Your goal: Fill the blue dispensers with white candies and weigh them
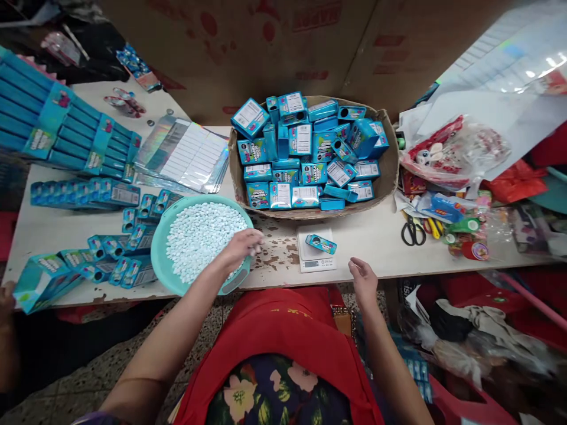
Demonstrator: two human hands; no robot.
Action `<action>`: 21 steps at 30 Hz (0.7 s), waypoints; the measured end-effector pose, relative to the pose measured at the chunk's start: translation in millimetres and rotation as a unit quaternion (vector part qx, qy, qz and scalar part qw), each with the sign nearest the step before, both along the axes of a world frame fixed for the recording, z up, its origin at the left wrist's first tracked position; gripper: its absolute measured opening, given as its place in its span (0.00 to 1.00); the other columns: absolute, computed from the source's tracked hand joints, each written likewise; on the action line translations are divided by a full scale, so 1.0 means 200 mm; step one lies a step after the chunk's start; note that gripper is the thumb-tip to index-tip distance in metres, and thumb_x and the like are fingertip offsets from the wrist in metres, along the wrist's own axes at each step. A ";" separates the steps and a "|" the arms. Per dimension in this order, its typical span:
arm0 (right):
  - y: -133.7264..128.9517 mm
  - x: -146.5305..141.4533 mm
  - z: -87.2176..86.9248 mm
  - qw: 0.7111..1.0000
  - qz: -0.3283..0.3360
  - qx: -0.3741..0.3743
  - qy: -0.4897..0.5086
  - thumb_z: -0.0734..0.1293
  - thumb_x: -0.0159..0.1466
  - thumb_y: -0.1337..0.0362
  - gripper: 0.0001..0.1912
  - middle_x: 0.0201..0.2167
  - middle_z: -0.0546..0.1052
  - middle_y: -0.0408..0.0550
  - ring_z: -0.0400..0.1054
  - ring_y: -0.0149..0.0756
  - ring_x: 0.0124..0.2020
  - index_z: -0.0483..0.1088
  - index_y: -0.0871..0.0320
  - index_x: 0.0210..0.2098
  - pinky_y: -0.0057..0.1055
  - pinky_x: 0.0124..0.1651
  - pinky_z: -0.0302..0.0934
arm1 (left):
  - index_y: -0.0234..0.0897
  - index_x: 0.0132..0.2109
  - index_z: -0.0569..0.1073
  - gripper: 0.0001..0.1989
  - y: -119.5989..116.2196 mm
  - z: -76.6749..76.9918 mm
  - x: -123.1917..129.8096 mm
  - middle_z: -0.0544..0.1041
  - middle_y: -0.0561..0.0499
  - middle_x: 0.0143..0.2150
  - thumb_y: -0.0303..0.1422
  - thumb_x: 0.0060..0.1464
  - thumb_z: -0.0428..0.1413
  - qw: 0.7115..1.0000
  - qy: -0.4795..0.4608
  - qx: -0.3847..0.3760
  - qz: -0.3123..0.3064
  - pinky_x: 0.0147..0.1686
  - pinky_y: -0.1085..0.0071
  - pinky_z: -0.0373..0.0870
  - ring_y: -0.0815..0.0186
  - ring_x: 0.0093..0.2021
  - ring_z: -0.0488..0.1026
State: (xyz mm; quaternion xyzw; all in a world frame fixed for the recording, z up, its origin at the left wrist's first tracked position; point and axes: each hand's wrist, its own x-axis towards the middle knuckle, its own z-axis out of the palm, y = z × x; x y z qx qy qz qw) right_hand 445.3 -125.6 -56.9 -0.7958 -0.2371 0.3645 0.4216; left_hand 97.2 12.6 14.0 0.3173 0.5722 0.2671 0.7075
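My left hand (243, 247) is closed over the right rim of a turquoise basin (159, 260), with pale bits showing at the fingertips that look like candies. Small white candies (199, 236) fill that basin. To its right a small blue box (321, 243) lies on its side on a white digital scale (312, 264). Just right of the scale, at the table's front edge, my right hand (365, 282) is held with loosely bent fingers apart and nothing visible in it. Behind the scale stands a cut-down cardboard box (392, 183) heaped with blue candy boxes (301, 159).
Rows of blue boxes (84, 193) and plastic label sheets (186, 153) lie left on the table (274, 254). Black scissors (413, 231) and small packets are at right. A large carton (266, 53) stands behind. Another person's hand (6, 301) is at far left.
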 end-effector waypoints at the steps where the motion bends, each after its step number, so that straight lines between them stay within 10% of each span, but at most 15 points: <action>1: 0.00 0.00 0.00 1.000 -0.005 0.001 0.000 0.71 0.50 0.50 0.23 0.38 0.79 0.54 0.73 0.43 0.41 0.74 0.60 0.40 0.44 0.47 0.66 | 0.34 0.33 0.73 0.08 0.00 0.00 0.12 0.71 0.50 0.27 0.34 0.45 0.59 0.995 0.029 0.045 -0.079 0.21 0.76 0.59 0.70 0.23 0.66; 6: -0.02 0.03 -0.02 1.000 -0.021 0.008 0.010 0.71 0.51 0.50 0.23 0.40 0.79 0.54 0.73 0.43 0.42 0.74 0.60 0.40 0.45 0.49 0.65 | 0.39 0.35 0.74 0.10 0.02 0.00 0.59 0.71 0.49 0.35 0.24 0.51 0.49 0.857 0.197 0.354 -0.318 0.37 0.68 0.65 0.63 0.36 0.67; 11: -0.04 0.06 -0.04 0.999 -0.040 0.013 0.023 0.71 0.52 0.50 0.23 0.41 0.79 0.55 0.73 0.43 0.42 0.73 0.60 0.40 0.45 0.50 0.65 | 0.37 0.37 0.71 0.13 0.02 -0.01 0.72 0.68 0.45 0.38 0.20 0.55 0.44 0.743 0.290 0.442 -0.410 0.39 0.64 0.64 0.59 0.39 0.64; 21: 0.01 0.09 -0.03 0.998 -0.050 0.008 0.029 0.71 0.52 0.51 0.23 0.41 0.78 0.55 0.72 0.43 0.42 0.73 0.60 0.40 0.44 0.50 0.65 | 0.39 0.44 0.70 0.15 0.02 0.02 0.72 0.72 0.47 0.43 0.21 0.56 0.43 0.802 0.200 0.441 -0.351 0.44 0.68 0.66 0.63 0.44 0.70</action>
